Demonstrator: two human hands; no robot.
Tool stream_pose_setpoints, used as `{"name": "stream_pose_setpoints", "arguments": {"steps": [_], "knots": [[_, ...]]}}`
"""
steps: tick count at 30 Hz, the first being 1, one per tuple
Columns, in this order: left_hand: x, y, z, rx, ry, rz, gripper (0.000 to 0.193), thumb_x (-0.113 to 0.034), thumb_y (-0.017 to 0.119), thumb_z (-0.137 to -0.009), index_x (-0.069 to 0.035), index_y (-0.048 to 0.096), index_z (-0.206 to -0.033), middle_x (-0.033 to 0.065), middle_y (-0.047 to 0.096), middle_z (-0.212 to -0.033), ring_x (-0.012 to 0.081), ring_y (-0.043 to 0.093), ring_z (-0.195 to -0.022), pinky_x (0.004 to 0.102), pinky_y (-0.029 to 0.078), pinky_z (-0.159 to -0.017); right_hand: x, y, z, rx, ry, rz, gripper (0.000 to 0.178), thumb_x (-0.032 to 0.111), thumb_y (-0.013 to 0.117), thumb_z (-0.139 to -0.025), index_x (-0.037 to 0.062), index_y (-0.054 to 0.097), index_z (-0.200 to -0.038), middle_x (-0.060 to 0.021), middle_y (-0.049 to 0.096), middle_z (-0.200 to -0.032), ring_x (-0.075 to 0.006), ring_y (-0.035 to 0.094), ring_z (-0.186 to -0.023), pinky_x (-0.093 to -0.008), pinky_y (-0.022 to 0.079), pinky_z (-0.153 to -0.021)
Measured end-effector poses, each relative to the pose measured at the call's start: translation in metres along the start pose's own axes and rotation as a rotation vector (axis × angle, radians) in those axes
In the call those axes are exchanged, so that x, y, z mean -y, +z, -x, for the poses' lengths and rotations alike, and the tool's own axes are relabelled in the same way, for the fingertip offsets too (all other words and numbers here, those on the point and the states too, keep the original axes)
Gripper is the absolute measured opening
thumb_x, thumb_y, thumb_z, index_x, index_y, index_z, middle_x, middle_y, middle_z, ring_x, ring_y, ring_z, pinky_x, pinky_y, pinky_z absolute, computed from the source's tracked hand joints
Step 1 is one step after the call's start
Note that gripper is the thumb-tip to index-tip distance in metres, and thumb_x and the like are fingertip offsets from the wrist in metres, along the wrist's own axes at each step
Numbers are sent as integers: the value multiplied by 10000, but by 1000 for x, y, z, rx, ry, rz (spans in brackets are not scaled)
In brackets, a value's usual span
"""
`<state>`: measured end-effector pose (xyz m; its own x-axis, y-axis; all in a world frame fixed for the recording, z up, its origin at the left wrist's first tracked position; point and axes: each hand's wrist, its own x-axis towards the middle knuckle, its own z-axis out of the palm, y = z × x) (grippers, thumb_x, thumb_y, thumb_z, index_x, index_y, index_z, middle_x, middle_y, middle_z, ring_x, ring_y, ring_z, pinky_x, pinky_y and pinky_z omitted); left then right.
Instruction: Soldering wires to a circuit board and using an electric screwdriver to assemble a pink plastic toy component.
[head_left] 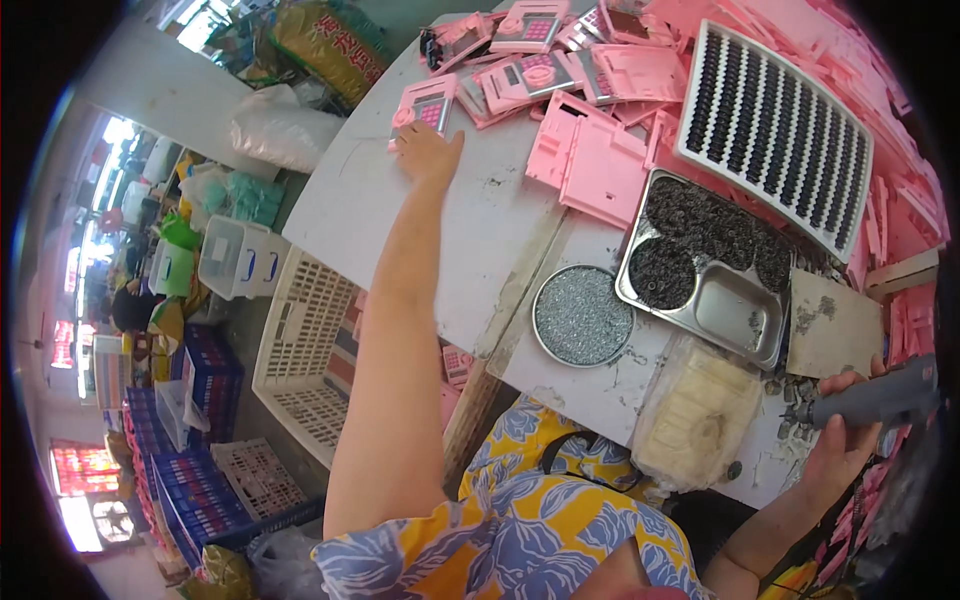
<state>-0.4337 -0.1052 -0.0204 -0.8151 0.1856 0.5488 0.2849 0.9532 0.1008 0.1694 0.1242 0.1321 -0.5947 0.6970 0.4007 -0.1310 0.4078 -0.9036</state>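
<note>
My left hand (pixel 428 155) reaches far out over the white table. Its fingers rest on the near end of a pink calculator (pixel 432 108) with a grey panel and pink buttons, the thumb spread away from them. At the right side, my right hand (pixel 848 440) is wrapped round a dark grey electric screwdriver (pixel 875 396), its tip pointing left. Several similar pink calculators (pixel 535 75) lie heaped just beyond and right of my left hand. Pink casing parts (pixel 600 165) lie nearer the middle.
A round dish of small silvery pieces (pixel 583 315) stands beside a metal tray (pixel 715 312) holding dark screws. A white rack with black rows (pixel 775 135) lies over pink parts. A bagged pale block (pixel 700 412) sits near my body. Left of the table stands a white plastic basket (pixel 300 350).
</note>
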Motion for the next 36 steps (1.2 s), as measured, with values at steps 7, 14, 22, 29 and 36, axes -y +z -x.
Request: {"name": "stream_pose_setpoints", "arguments": {"steps": [7,14,22,29,36], "knots": [[133,-2,-110,-4,144,-146,325,-324,622,-954,-39,688,-1096,142,718,-945,350,704,-861,477,583,-788,-6,-3,13,-352,-298,345,742,279,659,-942,-75,329,-1504,-202,546,-1317,-288,558,-1188,-442,433,-1066],[45,-180,31,513,-425,1702,218,-224,649,-1003,-20,670,-1078,67,709,-989,160,702,-821,297,622,-683,-14,38,63,45,128,-64,547,444,563,-991,-77,648,-1133,-178,679,-1054,-271,658,-966,-374,493,-944],[-127,-255,292,1300,-431,1956,329,-130,557,-1040,-4,505,-1340,105,699,-1112,200,728,-910,296,616,-684,-63,77,58,189,631,-977,675,439,593,-1020,4,401,-1499,-136,547,-1437,-225,584,-1260,-377,478,-1055],[-146,-250,315,1144,718,1035,582,-58,606,-968,-5,402,-1510,131,682,-820,243,669,-661,319,533,-599,-63,28,94,66,570,-276,449,287,568,-1050,-10,539,-1385,-90,656,-1257,-118,606,-1098,-298,509,-944],[-136,-259,320,992,1004,791,450,-186,721,-901,-58,616,-1319,78,654,-772,262,642,-620,376,506,-538,-79,23,93,106,177,808,485,472,731,-863,32,657,-1053,-130,648,-925,-312,599,-882,-435,496,-752]]}}
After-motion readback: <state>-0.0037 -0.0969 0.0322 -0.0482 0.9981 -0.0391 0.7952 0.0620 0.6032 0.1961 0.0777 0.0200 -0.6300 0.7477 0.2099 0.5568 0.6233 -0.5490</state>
